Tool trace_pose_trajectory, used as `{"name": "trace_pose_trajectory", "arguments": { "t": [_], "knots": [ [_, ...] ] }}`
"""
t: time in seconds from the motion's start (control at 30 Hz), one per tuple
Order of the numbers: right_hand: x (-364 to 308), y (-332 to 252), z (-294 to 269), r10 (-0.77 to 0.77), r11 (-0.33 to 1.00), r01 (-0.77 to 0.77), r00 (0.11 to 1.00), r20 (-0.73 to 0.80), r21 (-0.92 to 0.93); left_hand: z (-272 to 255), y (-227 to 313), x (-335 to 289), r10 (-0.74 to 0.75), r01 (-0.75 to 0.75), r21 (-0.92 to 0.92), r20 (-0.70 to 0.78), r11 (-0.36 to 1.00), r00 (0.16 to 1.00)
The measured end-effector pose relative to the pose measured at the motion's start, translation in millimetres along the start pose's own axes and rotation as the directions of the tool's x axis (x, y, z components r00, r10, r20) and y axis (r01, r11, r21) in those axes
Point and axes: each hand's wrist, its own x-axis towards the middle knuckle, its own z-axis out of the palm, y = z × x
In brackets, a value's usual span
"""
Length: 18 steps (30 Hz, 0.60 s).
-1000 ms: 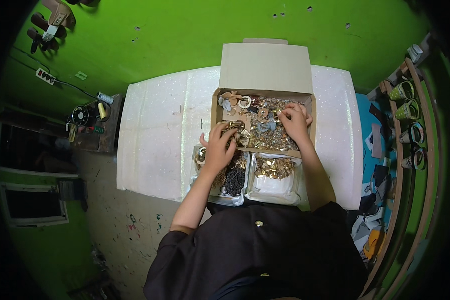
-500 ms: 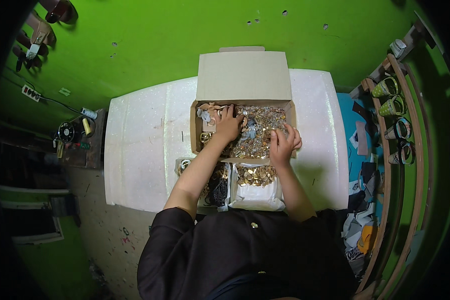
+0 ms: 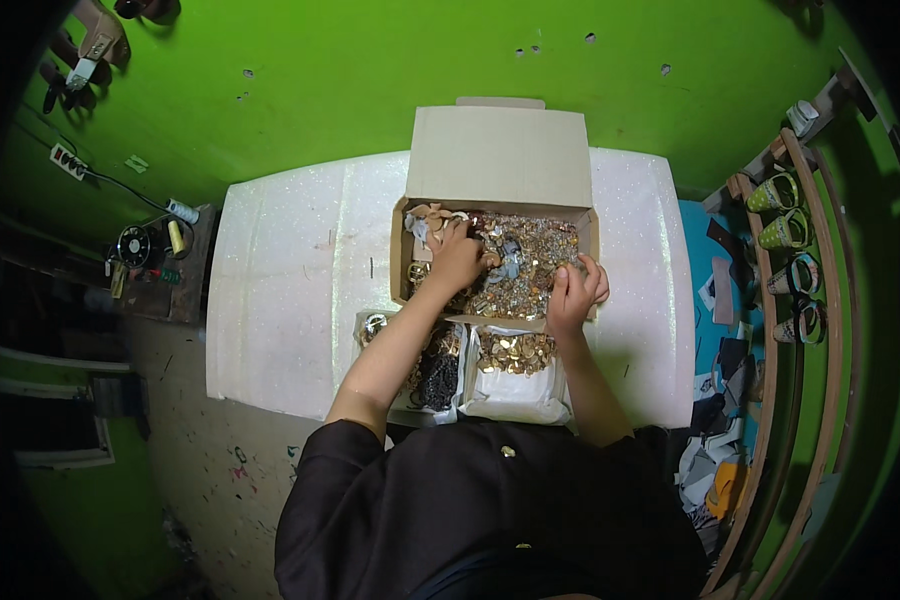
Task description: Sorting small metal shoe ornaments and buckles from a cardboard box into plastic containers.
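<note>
Catalogued: box (image 3: 500, 155) on worktop (image 3: 280, 260) held mixed trinkets (image 3: 510, 298), much seemingly left; tray (image 3: 515, 395) pt-filled w/ gold pcs (image 3: 515, 352); my L hand (image 3: 458, 258) was spread amid trinkets, R hand (image 3: 575, 295) curled, pinch unclear.

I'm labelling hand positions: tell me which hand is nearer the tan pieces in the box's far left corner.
Left. The left hand is just beside the tan pieces; the right hand is by the box's near right corner.
</note>
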Motion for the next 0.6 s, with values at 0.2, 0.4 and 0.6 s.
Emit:
{"name": "trace_pose_trajectory", "arguments": {
  "t": [0.2,0.4,0.6],
  "knots": [
    [-5,-8,-6,-0.028,0.999,0.028,1.0,0.015,-0.025,-25,-4,-54,0.011,-0.036,-0.229,-0.111,0.973,0.994],
    [-12,-34,-27,0.109,0.994,-0.109,0.99,0.086,-0.004,-79,-20,-147,-0.176,0.082,-0.386,-0.214,0.919,0.961],
    [-45,-64,-34,0.038,0.99,-0.064,0.98,0.197,0.126,-72,-68,-238,-0.361,0.299,-0.297,-0.182,0.907,0.915]
  ]
}}
